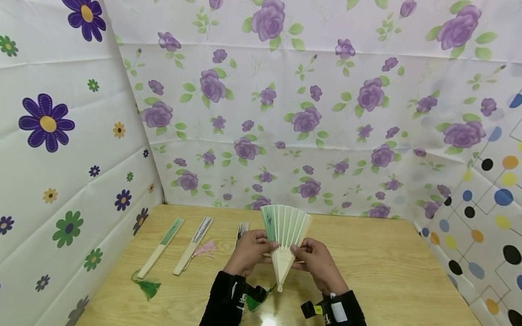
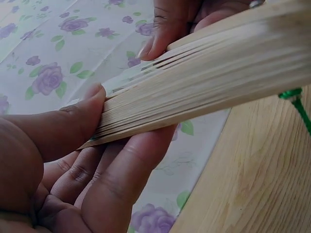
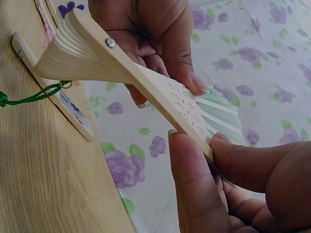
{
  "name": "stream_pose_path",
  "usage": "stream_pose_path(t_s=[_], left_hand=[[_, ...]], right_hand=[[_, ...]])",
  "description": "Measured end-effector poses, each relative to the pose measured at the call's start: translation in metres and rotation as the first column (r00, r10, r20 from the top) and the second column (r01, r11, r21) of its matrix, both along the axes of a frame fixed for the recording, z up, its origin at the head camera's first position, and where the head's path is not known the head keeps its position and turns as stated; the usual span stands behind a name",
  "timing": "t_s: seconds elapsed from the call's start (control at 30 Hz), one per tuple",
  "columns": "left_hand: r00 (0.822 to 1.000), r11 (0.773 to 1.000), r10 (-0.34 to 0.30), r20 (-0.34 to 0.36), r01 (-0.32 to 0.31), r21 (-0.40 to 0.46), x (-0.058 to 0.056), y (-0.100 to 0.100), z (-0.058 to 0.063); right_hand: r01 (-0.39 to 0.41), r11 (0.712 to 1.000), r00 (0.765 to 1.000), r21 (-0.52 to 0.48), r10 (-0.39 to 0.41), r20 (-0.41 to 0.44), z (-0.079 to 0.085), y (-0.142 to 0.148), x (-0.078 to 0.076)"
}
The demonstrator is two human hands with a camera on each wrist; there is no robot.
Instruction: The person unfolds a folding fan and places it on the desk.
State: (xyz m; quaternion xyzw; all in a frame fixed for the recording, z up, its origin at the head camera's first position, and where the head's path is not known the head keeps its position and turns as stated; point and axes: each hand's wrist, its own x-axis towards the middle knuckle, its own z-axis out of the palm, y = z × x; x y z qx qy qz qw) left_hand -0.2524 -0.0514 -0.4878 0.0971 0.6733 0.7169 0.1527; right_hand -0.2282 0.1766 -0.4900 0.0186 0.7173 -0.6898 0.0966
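A part-spread green fan [image 1: 287, 226] is pinched along opposite edges by the left hand [image 1: 252, 251] and right hand [image 1: 319, 261]. Its spread is probably kept even that way.

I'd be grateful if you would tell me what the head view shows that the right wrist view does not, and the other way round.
Only the head view shows the polka-dot cloth, the black sleeves and the closed fan with a green upper part.

Only the right wrist view clearly shows the silver rivet and the small pierced holes in the ribs.

Both show the left hand and right hand gripping the partly opened fan, plus the pink tassel, rose-patterned cloth and wooden table.
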Motion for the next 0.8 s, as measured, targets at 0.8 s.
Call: stream_pose_path(t_s=[0.8], left_hand=[[0.998,0.999,0.051,-0.034,-0.051,0.007,0.0040,0.0001,0.0050]], right_hand=[[0.072,0.997,0.997,-0.016,-0.072,-0.010,-0.0009,-0.0025,-0.0021]])
